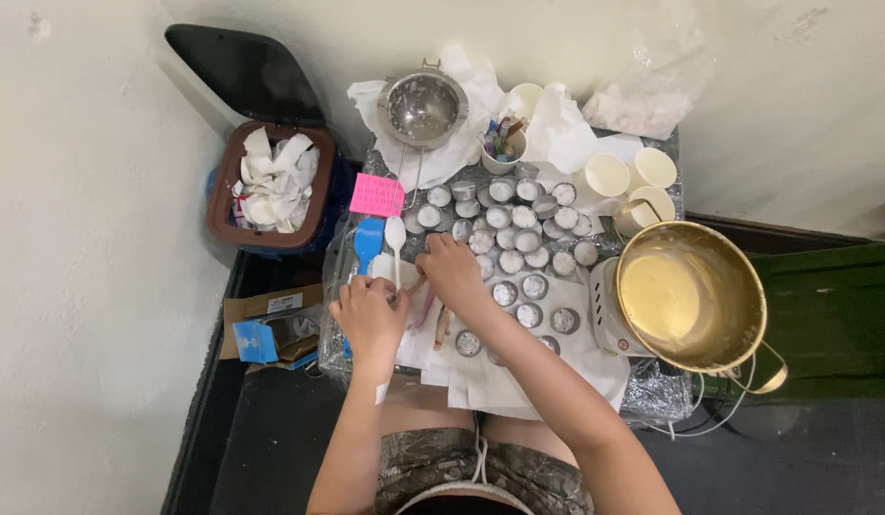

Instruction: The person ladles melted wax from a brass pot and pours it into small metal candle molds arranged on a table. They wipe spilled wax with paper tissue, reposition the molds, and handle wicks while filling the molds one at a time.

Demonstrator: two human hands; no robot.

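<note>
Seen from above: a person sits at a small foil-covered table (652,396) pushed against a white wall. Landmark for everything here is the brass pot (691,296), which sits on a small white burner at the table's right side and holds pale yellow liquid.

Left of the pot, a cluster of small round metal cups (519,229) covers the middle of the table, most with white filling; a few more stand on white paper (519,381) nearer the person.

Right hand (452,270) lies left of the pot, at the near-left edge of the cup cluster, fingers curled downward over something small. What it grips, if anything, cannot be told (the knuckles hide it).

Left hand (370,315) is further left of the pot, closed in a loose fist over the paper. A white plastic spoon (395,238) stands up just beside it, the handle running down toward the fingers; whether the hand actually holds it is unclear. A blue spatula (368,243) lies touching the spoon's left side.

Behind the pot, toward the wall: three paper cups (633,181), crumpled white tissue, a clear plastic bag. Far left of the pot along the wall: a steel strainer bowl (422,107), a cup of coloured sticks (502,145), a pink note (376,195).

Off the table, well left of the pot: a brown bin (270,186) full of white tissue, lid open.
</note>
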